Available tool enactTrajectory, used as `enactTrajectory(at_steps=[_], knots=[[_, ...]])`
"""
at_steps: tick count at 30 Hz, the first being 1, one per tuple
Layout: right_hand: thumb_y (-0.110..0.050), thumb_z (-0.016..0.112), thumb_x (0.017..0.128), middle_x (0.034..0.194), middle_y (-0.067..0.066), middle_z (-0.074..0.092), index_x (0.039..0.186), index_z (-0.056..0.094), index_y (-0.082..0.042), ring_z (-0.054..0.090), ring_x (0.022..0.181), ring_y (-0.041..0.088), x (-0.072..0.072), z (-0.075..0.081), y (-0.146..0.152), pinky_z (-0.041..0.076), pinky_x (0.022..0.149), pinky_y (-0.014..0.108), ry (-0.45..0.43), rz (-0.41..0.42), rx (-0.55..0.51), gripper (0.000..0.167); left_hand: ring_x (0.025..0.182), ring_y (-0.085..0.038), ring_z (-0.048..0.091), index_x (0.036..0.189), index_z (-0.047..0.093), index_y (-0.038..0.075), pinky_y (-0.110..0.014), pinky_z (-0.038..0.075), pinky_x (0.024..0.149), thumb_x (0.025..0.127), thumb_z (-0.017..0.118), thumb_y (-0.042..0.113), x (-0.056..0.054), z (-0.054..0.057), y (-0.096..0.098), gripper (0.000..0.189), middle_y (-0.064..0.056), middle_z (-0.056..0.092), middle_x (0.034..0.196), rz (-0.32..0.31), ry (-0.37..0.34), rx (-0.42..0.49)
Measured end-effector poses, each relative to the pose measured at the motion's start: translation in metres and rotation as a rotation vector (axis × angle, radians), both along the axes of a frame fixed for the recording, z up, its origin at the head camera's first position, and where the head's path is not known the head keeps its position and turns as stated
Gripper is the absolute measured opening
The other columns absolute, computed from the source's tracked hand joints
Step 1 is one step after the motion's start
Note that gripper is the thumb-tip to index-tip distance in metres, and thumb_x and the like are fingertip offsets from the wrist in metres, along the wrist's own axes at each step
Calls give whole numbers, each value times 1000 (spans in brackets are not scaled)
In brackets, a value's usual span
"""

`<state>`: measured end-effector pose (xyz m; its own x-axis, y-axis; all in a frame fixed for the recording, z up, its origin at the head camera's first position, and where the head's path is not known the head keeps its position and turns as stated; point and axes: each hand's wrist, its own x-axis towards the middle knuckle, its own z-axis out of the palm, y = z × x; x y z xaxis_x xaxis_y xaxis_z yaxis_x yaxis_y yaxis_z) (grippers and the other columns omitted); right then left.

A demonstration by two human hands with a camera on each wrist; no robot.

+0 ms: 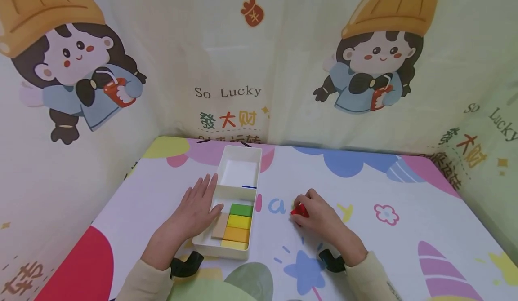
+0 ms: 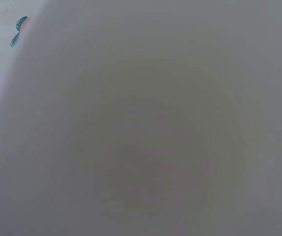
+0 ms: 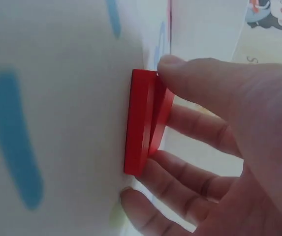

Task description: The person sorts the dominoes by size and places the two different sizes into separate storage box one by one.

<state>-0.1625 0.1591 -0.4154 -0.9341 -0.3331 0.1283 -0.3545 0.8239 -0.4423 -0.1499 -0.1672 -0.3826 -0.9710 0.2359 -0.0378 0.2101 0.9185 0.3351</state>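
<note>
My right hand (image 1: 317, 211) pinches two thin red blocks (image 3: 140, 123) between thumb and fingers, low over the table right of a white box. In the right wrist view the blocks stand face to face at a slight angle, close to the tabletop. My left hand (image 1: 198, 204) lies with straight fingers across the left rim of the white box (image 1: 241, 252). The box's near compartment holds a green block (image 1: 241, 209), a yellow block (image 1: 239, 221), an orange block (image 1: 236, 234), a pale yellow block (image 1: 234, 245) and a tan block (image 1: 220, 226).
In the far compartment (image 1: 238, 173) a thin blue strip (image 1: 249, 187) shows by the divider. The patterned tabletop (image 1: 364, 251) meets a printed curtain (image 1: 299, 112) behind. A blurred pale surface (image 2: 145, 123) fills most of the left wrist view.
</note>
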Motion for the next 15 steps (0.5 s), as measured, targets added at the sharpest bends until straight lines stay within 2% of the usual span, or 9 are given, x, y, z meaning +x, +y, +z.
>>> enactTrajectory(at_steps=[4, 10, 13, 15], knots=[[-25, 81, 82, 90, 2, 53, 96, 66, -14, 54, 82, 12, 1, -1, -3, 56, 69, 27, -12, -53, 41, 24, 151, -45, 14, 158, 12, 1, -65, 15, 120, 99, 55, 31, 0, 0, 0, 79, -24, 18, 163, 1, -6, 1], [-29, 79, 84, 86, 5, 50, 96, 66, -12, 49, 77, 15, 0, 1, 3, 46, 59, 25, -11, -161, 83, 24, 151, -45, 14, 158, 12, 2, -65, 15, 120, 99, 56, 31, 0, 0, 0, 79, -24, 17, 164, -4, -2, 4], [-26, 79, 84, 91, 8, 53, 101, 69, -9, 51, 85, 19, -3, 3, 9, 51, 64, 28, -3, -162, 71, 26, 151, -45, 14, 158, 12, 2, -65, 15, 120, 99, 56, 31, 0, 0, -1, 80, -23, 17, 164, -4, 4, 4], [-20, 79, 84, 97, 9, 58, 105, 70, -7, 54, 91, 21, -5, 3, 12, 56, 71, 31, 4, -117, 52, 27, 151, -45, 14, 158, 11, 2, -65, 15, 120, 99, 56, 32, -1, -1, -1, 80, -23, 17, 164, -3, 5, 0]])
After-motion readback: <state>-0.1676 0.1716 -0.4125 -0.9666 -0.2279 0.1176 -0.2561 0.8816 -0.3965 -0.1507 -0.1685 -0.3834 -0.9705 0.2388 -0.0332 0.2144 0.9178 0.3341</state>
